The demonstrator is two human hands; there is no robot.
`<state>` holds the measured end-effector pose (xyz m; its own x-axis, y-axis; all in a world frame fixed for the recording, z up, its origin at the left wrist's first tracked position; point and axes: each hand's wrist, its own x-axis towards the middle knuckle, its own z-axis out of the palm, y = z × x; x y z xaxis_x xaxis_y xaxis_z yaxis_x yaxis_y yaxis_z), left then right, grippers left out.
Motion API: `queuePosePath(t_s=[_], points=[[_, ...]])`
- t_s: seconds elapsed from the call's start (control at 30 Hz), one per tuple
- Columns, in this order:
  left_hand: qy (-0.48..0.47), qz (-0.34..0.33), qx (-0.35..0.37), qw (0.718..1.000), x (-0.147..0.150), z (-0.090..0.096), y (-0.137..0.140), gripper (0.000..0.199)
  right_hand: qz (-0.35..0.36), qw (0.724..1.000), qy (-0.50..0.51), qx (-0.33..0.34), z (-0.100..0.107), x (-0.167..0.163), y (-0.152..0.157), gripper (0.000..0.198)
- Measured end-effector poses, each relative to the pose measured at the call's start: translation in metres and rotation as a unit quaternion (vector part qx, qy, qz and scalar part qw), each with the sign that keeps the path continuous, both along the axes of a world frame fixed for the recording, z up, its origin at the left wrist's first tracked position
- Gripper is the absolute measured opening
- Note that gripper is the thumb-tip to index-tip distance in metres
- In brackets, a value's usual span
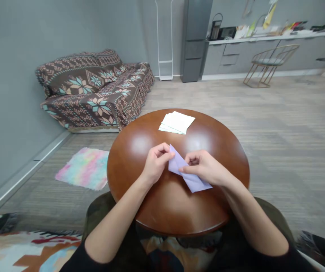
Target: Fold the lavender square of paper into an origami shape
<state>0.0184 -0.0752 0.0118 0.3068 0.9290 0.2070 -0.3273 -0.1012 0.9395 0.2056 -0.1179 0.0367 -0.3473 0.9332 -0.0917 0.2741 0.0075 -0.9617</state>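
Observation:
A folded sheet of purple paper (194,183) is held up between both hands over a round brown table (176,215). It slants from upper left to lower right, with a crease near its middle. My left hand (158,160) pinches the upper left corner between thumb and fingers. Around the middle of the upper edge, my right hand (203,164) grips the sheet with its thumb in front and fingers behind. Beyond the hands, a loose stack of pale paper sheets (177,122) lies on the far part of the table.
A sofa under a patterned cover (94,88) stands at the back left, with a pastel fluffy rug (84,168) on the floor before it. Along the back wall are a grey fridge (195,39) and a kitchen counter (267,37). A gold-framed chair (271,61) stands near the counter.

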Motion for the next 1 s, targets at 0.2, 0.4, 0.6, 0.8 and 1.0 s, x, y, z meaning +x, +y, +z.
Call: queuePosePath(t_s=[0.2, 0.4, 0.6, 0.8, 1.0], points=[[-0.055, 0.062, 0.023, 0.996, -0.0020, 0.0022, 0.0056, 0.015, 0.037, 0.999, -0.037, -0.011, -0.0050, -0.0017, -0.0019, 0.020], [-0.027, 0.068, 0.043, 0.996, -0.0054, 0.0037, 0.0047, 0.014, 0.023, 0.999, 0.003, -0.025, -0.0062, -0.0021, 0.0012, 0.021], [0.181, -0.027, 0.064, 0.981, -0.0012, 0.0057, -0.0019, 0.023, -0.015, 0.998, 0.043, -0.039, -0.0036, -0.0014, 0.0031, 0.018], [0.165, -0.002, 0.067, 0.984, -0.0002, 0.0049, -0.0017, 0.024, -0.040, 0.997, 0.056, -0.033, -0.0004, -0.0024, 0.0023, 0.022], [0.141, -0.034, 0.040, 0.989, 0.0008, 0.0011, -0.0014, 0.022, -0.071, 0.994, 0.083, -0.002, -0.0021, -0.0008, 0.0038, 0.021]])
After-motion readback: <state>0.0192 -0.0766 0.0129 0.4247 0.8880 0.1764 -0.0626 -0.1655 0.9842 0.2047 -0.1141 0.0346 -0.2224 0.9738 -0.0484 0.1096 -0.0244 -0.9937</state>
